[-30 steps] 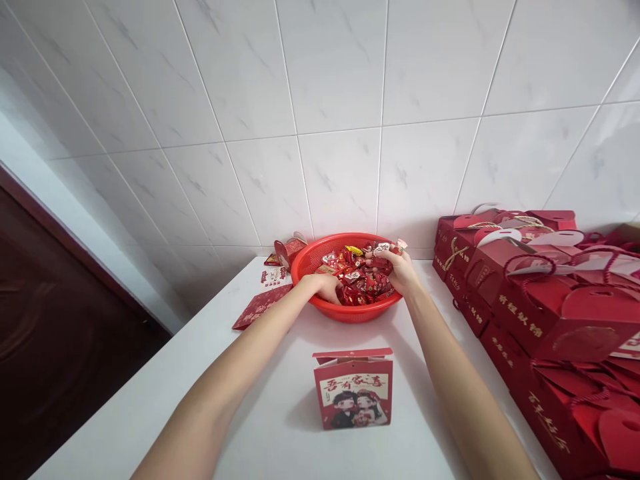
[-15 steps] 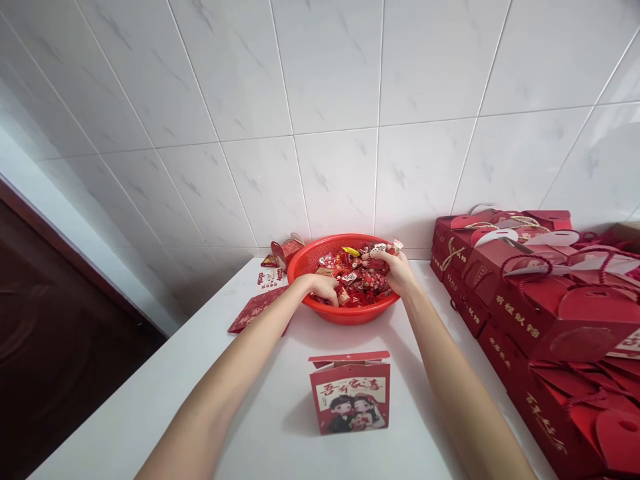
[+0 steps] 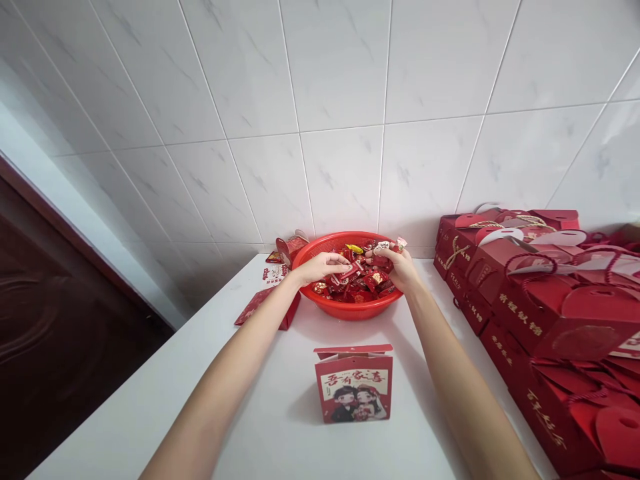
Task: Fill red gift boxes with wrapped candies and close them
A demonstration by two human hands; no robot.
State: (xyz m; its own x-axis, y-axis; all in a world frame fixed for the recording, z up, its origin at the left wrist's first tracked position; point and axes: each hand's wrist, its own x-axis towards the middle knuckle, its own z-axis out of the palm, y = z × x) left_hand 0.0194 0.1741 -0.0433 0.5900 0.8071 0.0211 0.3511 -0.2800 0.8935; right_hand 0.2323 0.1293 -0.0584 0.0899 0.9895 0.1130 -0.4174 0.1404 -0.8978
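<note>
A red plastic basket (image 3: 345,309) full of wrapped candies (image 3: 367,283) stands against the wall. Over its left part, my left hand (image 3: 324,267) is closed, pinching a red-wrapped candy (image 3: 351,272). At the basket's right rim my right hand (image 3: 400,268) is closed on wrapped candies; a white-and-red wrapper (image 3: 383,246) pokes out by the fingers. Between my forearms, nearer to me, a small red gift box (image 3: 354,393) stands upright with a cartoon couple on its front. Its top flaps look partly raised.
Red gift boxes with rope handles (image 3: 530,293) are stacked along the right side. Left of the basket lie a flat red bag (image 3: 260,307), a printed white packet (image 3: 274,273) and a small red box (image 3: 290,249). Behind is a tiled wall (image 3: 345,167).
My left hand has come up out of the candies and now pinches a red one. My right hand stays at the rim with its candies. The view has shifted slightly.
</note>
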